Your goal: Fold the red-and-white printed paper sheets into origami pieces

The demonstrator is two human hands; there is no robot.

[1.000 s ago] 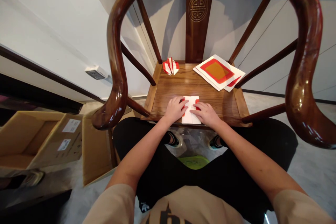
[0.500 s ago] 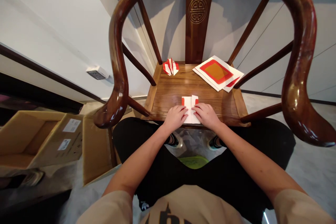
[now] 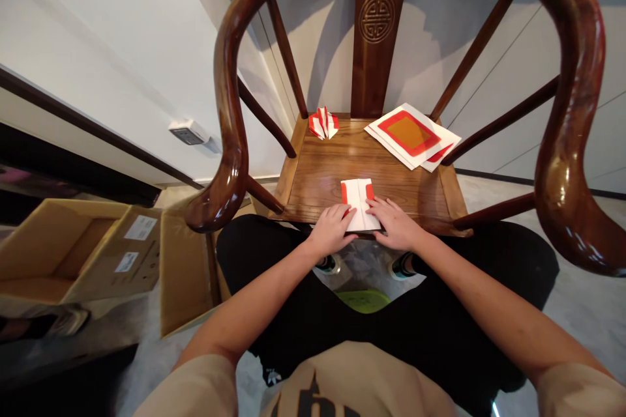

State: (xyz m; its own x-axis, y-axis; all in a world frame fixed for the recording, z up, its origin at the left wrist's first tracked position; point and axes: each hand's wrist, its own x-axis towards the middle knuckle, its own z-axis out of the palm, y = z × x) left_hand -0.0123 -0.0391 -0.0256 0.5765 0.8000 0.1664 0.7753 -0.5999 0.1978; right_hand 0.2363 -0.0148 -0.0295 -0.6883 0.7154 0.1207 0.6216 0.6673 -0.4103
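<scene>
A small folded sheet of white paper with red patches (image 3: 360, 199) lies at the front edge of the wooden chair seat (image 3: 323, 169). A crease runs down its middle. My left hand (image 3: 331, 229) holds its left side, fingertips on the paper and thumb by the near edge. On the opposite side my right hand (image 3: 395, 225) grips the paper, fingers resting over its edge and thumb low at the near corner. Farther back on the seat stands a folded red and white paper piece (image 3: 323, 124). At the back right lie several flat sheets printed red and orange (image 3: 411, 133).
The chair's curved armrests (image 3: 229, 111) rise on both sides, joined to a carved back panel (image 3: 376, 32). On the floor to the left are open cardboard boxes (image 3: 132, 260). A green object (image 3: 364, 300) lies under the chair. A white socket box (image 3: 188, 132) is on the wall.
The raised right flap of the paper now lies flat against the rest. My fingers have shifted from the middle out to the sides and nearer to me. The view has moved slightly.
</scene>
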